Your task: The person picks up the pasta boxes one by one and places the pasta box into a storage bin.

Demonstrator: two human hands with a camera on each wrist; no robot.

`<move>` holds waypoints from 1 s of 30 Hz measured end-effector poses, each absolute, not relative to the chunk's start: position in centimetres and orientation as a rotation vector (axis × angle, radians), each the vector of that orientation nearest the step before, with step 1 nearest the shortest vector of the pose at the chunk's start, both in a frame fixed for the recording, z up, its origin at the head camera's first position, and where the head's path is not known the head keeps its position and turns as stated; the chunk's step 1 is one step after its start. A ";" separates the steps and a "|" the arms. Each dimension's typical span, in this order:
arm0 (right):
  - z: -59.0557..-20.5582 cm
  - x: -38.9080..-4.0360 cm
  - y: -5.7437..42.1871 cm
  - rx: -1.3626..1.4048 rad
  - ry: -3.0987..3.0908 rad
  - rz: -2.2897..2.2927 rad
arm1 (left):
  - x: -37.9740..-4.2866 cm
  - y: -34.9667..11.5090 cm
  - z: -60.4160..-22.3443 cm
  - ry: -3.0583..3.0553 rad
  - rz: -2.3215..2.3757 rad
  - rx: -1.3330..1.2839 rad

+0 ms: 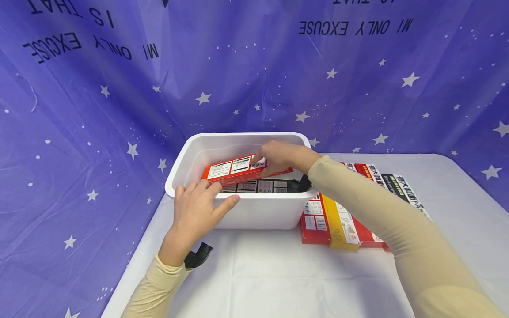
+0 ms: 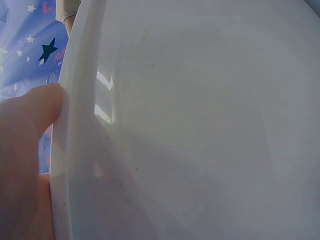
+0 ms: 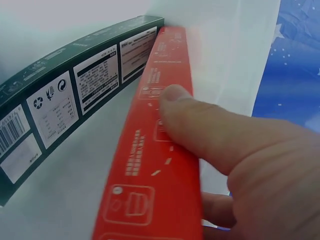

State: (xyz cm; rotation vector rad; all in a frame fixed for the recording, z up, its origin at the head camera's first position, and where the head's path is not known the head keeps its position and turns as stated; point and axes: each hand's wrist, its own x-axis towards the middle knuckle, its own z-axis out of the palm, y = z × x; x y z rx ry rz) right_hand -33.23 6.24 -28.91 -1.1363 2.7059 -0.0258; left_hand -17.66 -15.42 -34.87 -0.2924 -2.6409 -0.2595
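Note:
A white plastic bin (image 1: 258,214) stands on the table. My left hand (image 1: 195,207) grips its near rim, with the fingers bent over the edge; the left wrist view shows the thumb (image 2: 47,102) against the rim. Inside the bin, my right hand (image 1: 279,155) holds a long red cardboard box (image 1: 227,169) tilted, left end toward the left wall. The thumb (image 3: 187,112) presses one printed face of it, while the fingers behind are mostly hidden. A dark green box (image 3: 97,75) lies along the near wall, its far end close to the red box.
Right of the bin, several flat boxes lie side by side on the white-covered table (image 1: 262,274): a red box (image 1: 316,223), a yellow box (image 1: 341,223) and a dark box (image 1: 399,187) among them. My right sleeve partly covers them. A purple starry cloth (image 1: 246,79) hangs behind.

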 end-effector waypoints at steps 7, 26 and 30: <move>-28.8 -33.2 6.5 -1.122 2.737 -0.110 | -17.7 -15.4 -34.8 -2.633 -0.244 -0.297; -28.5 -32.7 6.6 -1.145 2.759 -0.059 | -17.7 -15.3 -34.8 -2.660 -0.246 -0.287; -27.7 -32.4 6.5 -1.086 2.770 -0.053 | -17.7 -15.3 -34.8 -2.661 -0.243 -0.284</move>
